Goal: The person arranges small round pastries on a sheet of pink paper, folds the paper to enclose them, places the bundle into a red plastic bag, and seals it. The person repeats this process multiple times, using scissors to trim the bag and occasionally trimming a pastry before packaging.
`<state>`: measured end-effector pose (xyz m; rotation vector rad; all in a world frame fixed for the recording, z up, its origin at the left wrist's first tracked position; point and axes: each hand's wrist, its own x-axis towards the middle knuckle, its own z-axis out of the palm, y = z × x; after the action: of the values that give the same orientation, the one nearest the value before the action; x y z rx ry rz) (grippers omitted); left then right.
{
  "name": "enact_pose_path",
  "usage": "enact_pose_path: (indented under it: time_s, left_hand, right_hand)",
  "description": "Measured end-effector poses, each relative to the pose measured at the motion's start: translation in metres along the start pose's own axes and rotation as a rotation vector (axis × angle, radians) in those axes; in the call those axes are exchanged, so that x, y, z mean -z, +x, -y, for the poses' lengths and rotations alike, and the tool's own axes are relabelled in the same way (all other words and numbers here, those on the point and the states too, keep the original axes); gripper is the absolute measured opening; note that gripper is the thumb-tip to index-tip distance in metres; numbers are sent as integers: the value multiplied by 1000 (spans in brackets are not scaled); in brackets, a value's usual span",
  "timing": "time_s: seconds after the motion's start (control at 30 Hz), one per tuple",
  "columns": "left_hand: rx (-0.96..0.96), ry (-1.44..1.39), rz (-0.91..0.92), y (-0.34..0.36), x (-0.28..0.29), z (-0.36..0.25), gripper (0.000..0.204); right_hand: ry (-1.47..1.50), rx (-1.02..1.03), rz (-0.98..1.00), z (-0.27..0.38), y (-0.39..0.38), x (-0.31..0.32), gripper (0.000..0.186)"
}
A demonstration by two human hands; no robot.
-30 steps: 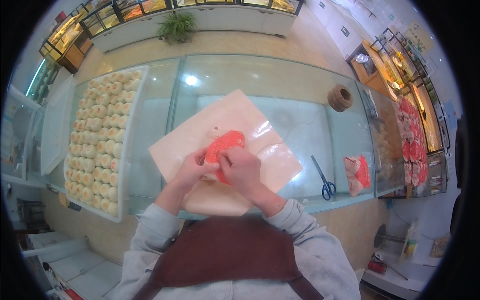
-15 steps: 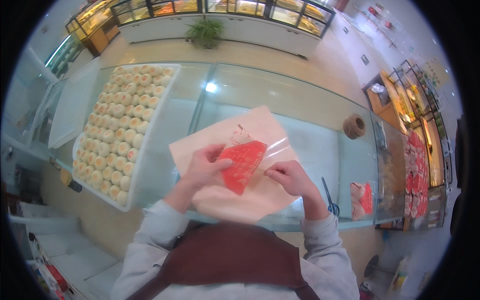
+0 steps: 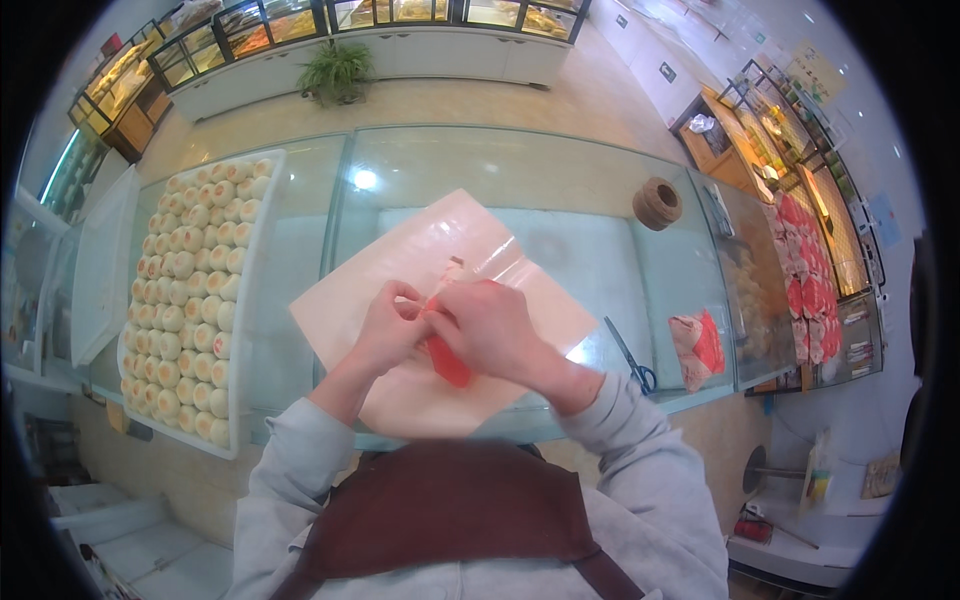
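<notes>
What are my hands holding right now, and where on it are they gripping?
Both the left hand and right hand hold a red sheet by its upper part, over the pale paper.

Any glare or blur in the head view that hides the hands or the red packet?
Head view: a bright lamp reflection sits on the glass counter, away from the work. Left hand, right hand and red packet are evenly lit and fairly sharp. Fisheye bends the counter edges; the corners are black.
</notes>
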<state>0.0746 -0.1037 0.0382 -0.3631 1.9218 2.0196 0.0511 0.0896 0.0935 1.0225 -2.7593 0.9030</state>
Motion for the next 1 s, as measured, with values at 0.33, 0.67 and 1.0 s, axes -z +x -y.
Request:
enact_pose_path:
  time_s: [0.33,0.67,1.0]
  left_hand:
    - [13,27,-122,30,27,44,29]
    - [-7,47,-173,21,3,20,60]
    - [-267,-522,93,-31,6,-56,50]
  right_hand:
    - [-169,150,-273,-45,-67,-51,41]
    - [-180,-52,-141,-14,-67,-36,23]
    - [1081,-152,150,-26,-54,-45,28]
